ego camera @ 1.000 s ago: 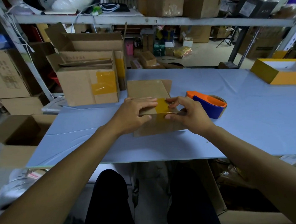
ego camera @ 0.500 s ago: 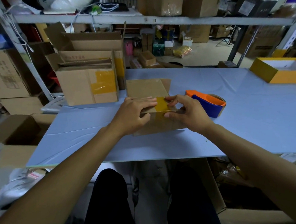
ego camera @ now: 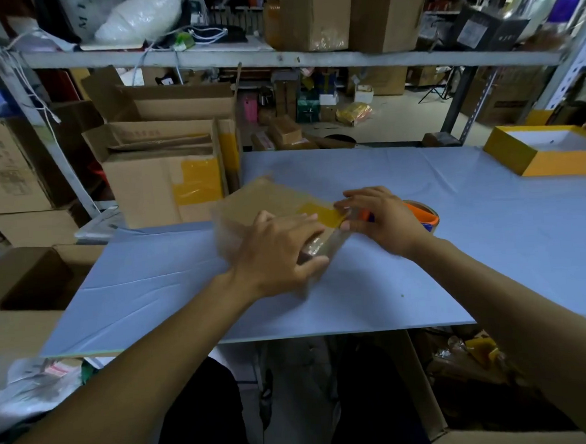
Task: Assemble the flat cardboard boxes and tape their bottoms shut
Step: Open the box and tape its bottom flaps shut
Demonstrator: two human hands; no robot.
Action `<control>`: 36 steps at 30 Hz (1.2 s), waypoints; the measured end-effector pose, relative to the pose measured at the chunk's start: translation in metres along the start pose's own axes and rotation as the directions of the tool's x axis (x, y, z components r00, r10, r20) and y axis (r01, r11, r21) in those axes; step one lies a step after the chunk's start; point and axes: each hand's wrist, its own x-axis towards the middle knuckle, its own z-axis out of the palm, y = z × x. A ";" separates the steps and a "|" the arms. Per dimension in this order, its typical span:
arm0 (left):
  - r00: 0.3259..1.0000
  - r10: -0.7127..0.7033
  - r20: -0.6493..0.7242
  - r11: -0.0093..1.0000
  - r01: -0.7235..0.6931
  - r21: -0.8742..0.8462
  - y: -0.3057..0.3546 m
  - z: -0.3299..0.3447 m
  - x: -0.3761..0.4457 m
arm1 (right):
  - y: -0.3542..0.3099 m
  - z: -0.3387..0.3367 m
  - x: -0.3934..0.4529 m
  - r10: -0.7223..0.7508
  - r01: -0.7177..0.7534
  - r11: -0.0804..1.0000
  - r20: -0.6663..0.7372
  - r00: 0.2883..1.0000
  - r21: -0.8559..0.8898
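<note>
Left hand [ego camera: 280, 253] grips the blurred box [ego camera: 270, 206], right hand [ego camera: 384, 219] fingers pinching its yellow tape [ego camera: 322, 215], which may wrinkle or lift.

The cardboard box [ego camera: 266, 203] is motion-blurred; the tape dispenser [ego camera: 421, 214] sits half-hidden behind the right hand [ego camera: 384, 223].

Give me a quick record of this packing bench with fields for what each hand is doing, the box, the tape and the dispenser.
left hand: left hand grips the near end of the small brown cardboard box
right hand: right hand pinches the box's right end by the yellow tape strip
box: tilted, motion-blurred, over the pale blue table
dispenser: orange and blue tape dispenser behind the right hand
</note>
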 end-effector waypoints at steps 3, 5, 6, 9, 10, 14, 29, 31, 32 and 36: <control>0.978 0.144 0.150 0.990 -0.144 -0.009 -0.010 -0.008 0.007 | 0.020 -0.001 -0.003 0.147 -0.148 0.989 -0.042 0.988 -0.018; 0.968 0.163 0.191 0.987 -0.160 -0.033 -0.012 -0.010 0.015 | 0.030 -0.001 -0.006 0.197 -0.200 0.979 -0.050 0.979 -0.044; 0.968 0.150 0.201 0.989 -0.150 -0.018 -0.010 -0.009 0.019 | 0.035 -0.002 -0.006 0.209 -0.212 0.975 -0.056 0.976 -0.070; 0.969 -0.006 0.247 0.980 -0.044 0.195 0.010 0.002 0.031 | 0.050 -0.006 -0.007 0.281 -0.292 0.942 -0.084 0.956 -0.167; 0.955 -0.090 0.283 0.968 0.017 0.251 0.018 0.007 0.035 | 0.054 -0.007 -0.008 0.338 -0.346 0.918 -0.077 0.938 -0.194; 0.853 -0.311 0.419 0.941 0.216 0.260 0.039 0.016 0.053 | 0.063 -0.005 -0.014 0.482 -0.465 0.827 -0.028 0.876 -0.315; 0.678 -0.595 0.433 0.192 0.642 -0.742 0.017 -0.014 0.097 | 0.004 -0.061 -0.017 0.391 -0.337 0.867 -0.082 0.917 0.366; 0.678 -0.494 0.544 -0.017 0.618 -0.786 0.021 -0.017 0.099 | 0.000 -0.062 -0.016 0.360 -0.314 0.872 -0.059 0.931 0.375; 0.689 -0.457 0.563 -0.061 0.607 -0.792 0.023 -0.019 0.098 | -0.001 -0.062 -0.016 0.349 -0.308 0.875 -0.046 0.936 0.374; 0.698 -0.484 0.527 -0.039 0.584 -0.810 0.022 -0.021 0.094 | -0.001 -0.060 -0.016 0.334 -0.308 0.873 -0.004 0.943 0.377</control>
